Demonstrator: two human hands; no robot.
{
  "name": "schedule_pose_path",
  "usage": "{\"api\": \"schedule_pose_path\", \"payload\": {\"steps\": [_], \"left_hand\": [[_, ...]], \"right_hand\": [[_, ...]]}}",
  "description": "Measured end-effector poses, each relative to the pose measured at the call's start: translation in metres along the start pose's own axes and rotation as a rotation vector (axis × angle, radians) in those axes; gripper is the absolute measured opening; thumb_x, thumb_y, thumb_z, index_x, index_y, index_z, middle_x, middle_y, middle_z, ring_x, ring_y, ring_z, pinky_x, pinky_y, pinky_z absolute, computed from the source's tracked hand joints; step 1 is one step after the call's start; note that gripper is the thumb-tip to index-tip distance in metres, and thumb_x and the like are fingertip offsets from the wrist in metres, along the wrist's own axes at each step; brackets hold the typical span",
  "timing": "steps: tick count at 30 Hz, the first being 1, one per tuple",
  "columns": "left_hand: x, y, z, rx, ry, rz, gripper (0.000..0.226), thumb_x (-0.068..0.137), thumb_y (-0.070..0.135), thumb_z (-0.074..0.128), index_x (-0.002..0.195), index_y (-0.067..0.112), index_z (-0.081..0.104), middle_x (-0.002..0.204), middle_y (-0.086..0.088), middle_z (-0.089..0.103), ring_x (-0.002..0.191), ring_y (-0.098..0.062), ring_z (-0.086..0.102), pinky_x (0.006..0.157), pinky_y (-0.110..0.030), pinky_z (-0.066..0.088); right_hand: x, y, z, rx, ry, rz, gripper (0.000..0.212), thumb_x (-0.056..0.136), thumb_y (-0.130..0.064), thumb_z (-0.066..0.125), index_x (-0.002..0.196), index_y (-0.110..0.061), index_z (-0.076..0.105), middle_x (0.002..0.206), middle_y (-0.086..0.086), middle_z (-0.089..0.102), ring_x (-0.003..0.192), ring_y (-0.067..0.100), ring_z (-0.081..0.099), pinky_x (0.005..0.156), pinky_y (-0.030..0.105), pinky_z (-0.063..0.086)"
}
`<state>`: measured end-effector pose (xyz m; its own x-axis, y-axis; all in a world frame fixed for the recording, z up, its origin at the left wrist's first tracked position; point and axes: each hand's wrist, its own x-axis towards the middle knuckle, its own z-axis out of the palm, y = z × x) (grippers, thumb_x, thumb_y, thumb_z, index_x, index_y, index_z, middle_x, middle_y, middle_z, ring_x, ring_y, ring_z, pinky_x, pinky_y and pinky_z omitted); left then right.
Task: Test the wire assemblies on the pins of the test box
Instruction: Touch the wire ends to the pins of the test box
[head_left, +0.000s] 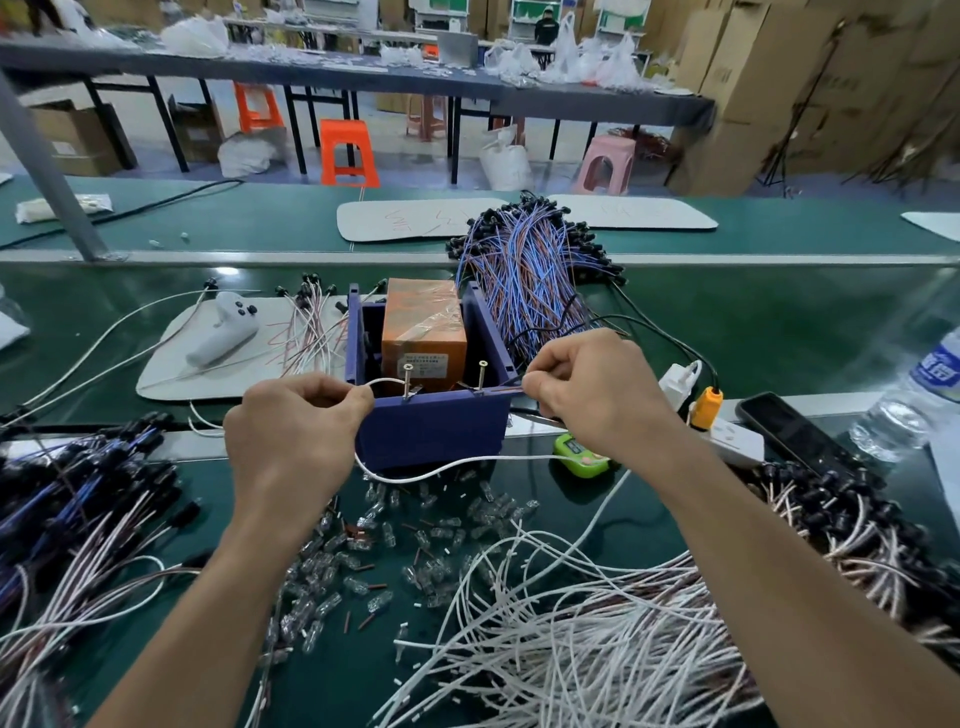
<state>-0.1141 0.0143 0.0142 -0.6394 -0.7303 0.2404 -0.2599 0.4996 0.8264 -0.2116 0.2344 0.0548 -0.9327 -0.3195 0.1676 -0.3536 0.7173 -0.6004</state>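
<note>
A blue test box (434, 431) stands mid-table with an orange block (423, 332) inside and two upright metal pins, the left pin (407, 379) and the right pin (482, 375), on its near wall. My left hand (293, 436) pinches one end of a white wire (387, 383) that curves up to the left pin. My right hand (584, 389) pinches a thin brown wire end (501, 387) that reaches the right pin. The white wire's slack (452, 466) hangs in a loop in front of the box.
Heaps of white wires (571, 649) lie at the near right, dark-capped bundles (78, 493) at the left, blue and brown assemblies (530, 275) behind the box. Small clear bulbs (415, 540) litter the green mat. A green timer (579, 454), power strip (732, 439), phone (795, 434) and bottle (914, 395) sit right.
</note>
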Motion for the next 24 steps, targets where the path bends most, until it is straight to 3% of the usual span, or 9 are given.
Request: {"api": "schedule_pose_path", "payload": {"steps": [3,6,10,12,16,18,21,24], "left_hand": [[0.000,0.001,0.000,-0.006,0.003,-0.003,0.030,0.081,0.038,0.085,0.057,0.038,0.066,0.053,0.020,0.065,0.058,-0.008,0.066,0.056,-0.028,0.055],[0.000,0.001,-0.001,-0.007,0.001,-0.014,0.029,0.081,0.038,0.084,0.058,0.037,0.067,0.053,0.022,0.065,0.057,-0.004,0.065,0.053,-0.024,0.052],[-0.001,0.002,-0.002,-0.009,-0.002,-0.028,0.027,0.081,0.039,0.083,0.059,0.036,0.069,0.057,0.031,0.063,0.053,-0.001,0.063,0.044,-0.013,0.040],[-0.001,0.001,-0.002,-0.013,-0.008,-0.026,0.026,0.081,0.039,0.083,0.059,0.035,0.070,0.057,0.031,0.064,0.055,0.002,0.064,0.043,-0.009,0.038],[-0.004,-0.004,-0.010,-0.124,-0.047,-0.084,0.016,0.079,0.040,0.084,0.067,0.037,0.076,0.056,0.018,0.068,0.045,-0.005,0.060,0.053,-0.028,0.054],[-0.006,-0.007,-0.013,-0.271,-0.017,-0.172,0.015,0.080,0.035,0.085,0.069,0.040,0.077,0.057,0.011,0.070,0.046,-0.009,0.055,0.055,-0.029,0.051],[-0.011,-0.012,-0.018,-0.558,-0.007,-0.320,0.016,0.088,0.020,0.079,0.073,0.021,0.076,0.062,0.005,0.068,0.061,-0.014,0.053,0.059,-0.029,0.044],[-0.014,-0.021,-0.028,-0.691,-0.019,-0.439,0.005,0.096,0.019,0.070,0.092,0.017,0.071,0.060,0.011,0.060,0.052,-0.003,0.048,0.050,-0.017,0.041]], "right_hand": [[0.006,0.001,0.006,-0.004,0.015,0.012,0.019,0.088,-0.026,0.075,0.069,-0.025,0.074,0.056,-0.014,0.069,0.052,-0.001,0.063,0.055,0.013,0.046],[0.010,0.001,0.009,-0.026,0.044,0.036,0.018,0.089,-0.027,0.076,0.072,-0.023,0.076,0.058,-0.009,0.071,0.051,0.001,0.062,0.057,0.018,0.049],[0.005,0.004,0.004,0.038,0.002,0.076,0.019,0.091,-0.023,0.075,0.072,-0.022,0.075,0.058,-0.008,0.072,0.044,-0.004,0.061,0.045,0.007,0.040],[-0.001,0.005,-0.004,0.057,-0.043,0.070,0.019,0.090,-0.024,0.075,0.071,-0.023,0.075,0.058,-0.010,0.072,0.051,-0.001,0.066,0.050,0.010,0.046],[-0.017,0.004,-0.021,-0.001,-0.210,-0.018,0.020,0.087,-0.025,0.076,0.066,-0.025,0.073,0.056,-0.010,0.070,0.047,-0.002,0.058,0.052,0.007,0.039],[-0.024,0.004,-0.024,-0.013,-0.266,-0.040,0.021,0.086,-0.026,0.076,0.066,-0.027,0.071,0.056,-0.008,0.069,0.045,-0.001,0.055,0.050,0.010,0.041],[-0.037,0.002,-0.012,0.005,-0.381,-0.024,0.015,0.087,-0.026,0.073,0.072,-0.027,0.072,0.065,-0.008,0.073,0.056,0.008,0.064,0.060,0.029,0.055],[-0.057,0.001,0.020,0.063,-0.437,-0.028,0.017,0.092,-0.022,0.066,0.076,-0.024,0.068,0.075,-0.005,0.073,0.071,0.018,0.066,0.072,0.039,0.057]]}}
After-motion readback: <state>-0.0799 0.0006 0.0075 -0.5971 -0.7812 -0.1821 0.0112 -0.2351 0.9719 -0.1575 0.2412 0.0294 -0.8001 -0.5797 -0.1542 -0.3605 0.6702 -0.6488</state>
